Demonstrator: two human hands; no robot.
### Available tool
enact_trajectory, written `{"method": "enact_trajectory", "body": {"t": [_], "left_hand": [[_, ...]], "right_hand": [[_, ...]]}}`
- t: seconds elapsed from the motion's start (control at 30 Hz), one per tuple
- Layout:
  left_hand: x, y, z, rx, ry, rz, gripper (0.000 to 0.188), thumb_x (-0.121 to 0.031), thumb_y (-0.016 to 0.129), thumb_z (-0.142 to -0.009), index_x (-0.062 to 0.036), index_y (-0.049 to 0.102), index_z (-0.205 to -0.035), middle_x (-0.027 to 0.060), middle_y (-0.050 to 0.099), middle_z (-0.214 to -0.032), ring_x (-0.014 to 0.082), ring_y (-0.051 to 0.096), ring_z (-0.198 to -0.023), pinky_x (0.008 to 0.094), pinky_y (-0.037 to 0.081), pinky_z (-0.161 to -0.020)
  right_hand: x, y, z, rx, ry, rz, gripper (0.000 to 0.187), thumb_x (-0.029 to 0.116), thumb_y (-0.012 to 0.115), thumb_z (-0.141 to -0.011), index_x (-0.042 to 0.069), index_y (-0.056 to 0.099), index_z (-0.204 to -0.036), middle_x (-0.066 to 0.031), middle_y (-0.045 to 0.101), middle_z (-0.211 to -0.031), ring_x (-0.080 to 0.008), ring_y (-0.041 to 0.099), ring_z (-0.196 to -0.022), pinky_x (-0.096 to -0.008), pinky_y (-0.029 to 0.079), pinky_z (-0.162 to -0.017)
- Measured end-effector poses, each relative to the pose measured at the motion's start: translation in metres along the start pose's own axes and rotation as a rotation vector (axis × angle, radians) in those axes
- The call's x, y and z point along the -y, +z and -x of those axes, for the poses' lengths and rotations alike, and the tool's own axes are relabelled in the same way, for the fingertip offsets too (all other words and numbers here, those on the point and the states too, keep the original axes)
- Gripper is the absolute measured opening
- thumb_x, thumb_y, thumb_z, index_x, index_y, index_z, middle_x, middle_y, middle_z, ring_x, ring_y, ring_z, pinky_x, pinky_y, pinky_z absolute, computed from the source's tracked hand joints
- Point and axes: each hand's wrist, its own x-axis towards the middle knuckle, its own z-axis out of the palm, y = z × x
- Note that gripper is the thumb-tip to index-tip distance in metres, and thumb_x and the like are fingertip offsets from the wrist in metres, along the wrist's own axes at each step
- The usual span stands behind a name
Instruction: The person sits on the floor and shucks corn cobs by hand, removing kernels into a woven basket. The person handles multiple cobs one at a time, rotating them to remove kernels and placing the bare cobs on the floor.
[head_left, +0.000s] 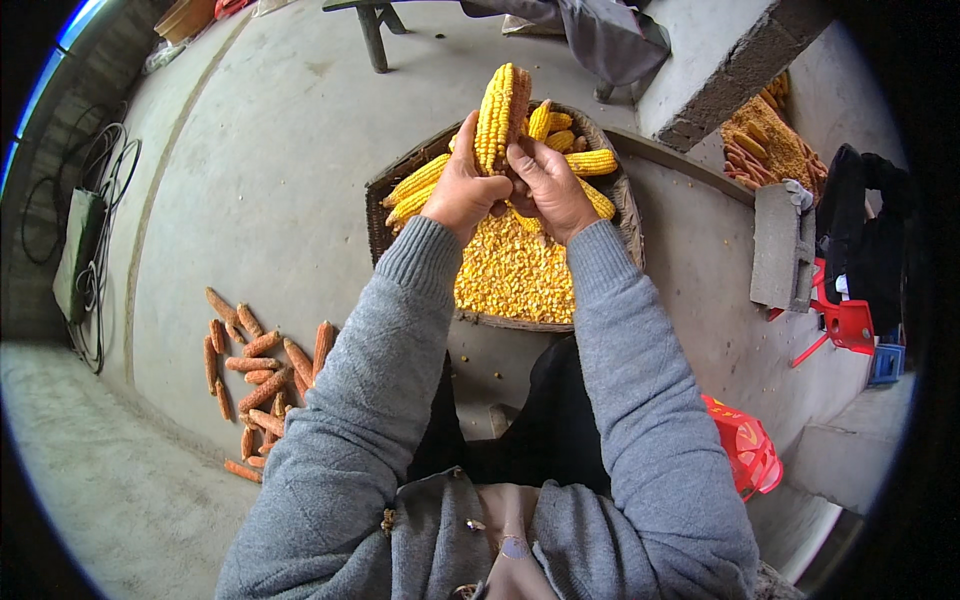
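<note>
An ear of corn [494, 118] stands upright between my hands, partly shelled: yellow kernels cover its left side and bare reddish cob shows on its right. My left hand [465, 190] is wrapped round its lower left side. From the right, my right hand [548, 188] grips its lower end, thumb against the bared part; some fingers are hidden. Below my hands is a woven basket [640, 225]. Loose yellow kernels [515, 275] fill its near part, and whole corn ears [592, 163] lie along its far part and sides.
Stripped cobs [262, 365] lie scattered on the concrete floor at the left. A red plastic bag [742, 445] is near my right elbow. Further right are a concrete block [782, 245], a red chair [848, 318] and more corn [765, 140]. A bench [372, 38] stands ahead.
</note>
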Motion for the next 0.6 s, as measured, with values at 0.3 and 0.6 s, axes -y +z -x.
{"method": "enact_trajectory", "body": {"t": [0.3,0.6], "left_hand": [[0.0,0.009,0.004,-0.048,0.019,-0.037,0.093,0.011,0.051,-0.066,-0.0157,0.003,-0.142,0.01,0.045,-0.118,0.0125,0.053,-0.074,0.0233,0.044,-0.052],[0.003,0.009,0.002,-0.105,0.076,-0.095,0.093,0.011,0.052,-0.065,-0.0102,0.003,-0.141,0.0127,0.043,-0.12,0.0165,0.054,-0.082,0.0253,0.048,-0.061]], "right_hand": [[-0.009,0.008,-0.003,-0.115,-0.138,0.054,0.048,0.036,0.054,-0.087,-0.004,0.051,-0.112,-0.0065,0.06,-0.096,-0.012,0.055,-0.086,-0.0255,0.047,-0.074],[-0.007,0.003,-0.004,-0.113,0.024,-0.089,0.036,0.029,0.053,-0.089,-0.001,0.055,-0.108,-0.0032,0.06,-0.088,-0.0076,0.055,-0.075,-0.0197,0.046,-0.064]]}}
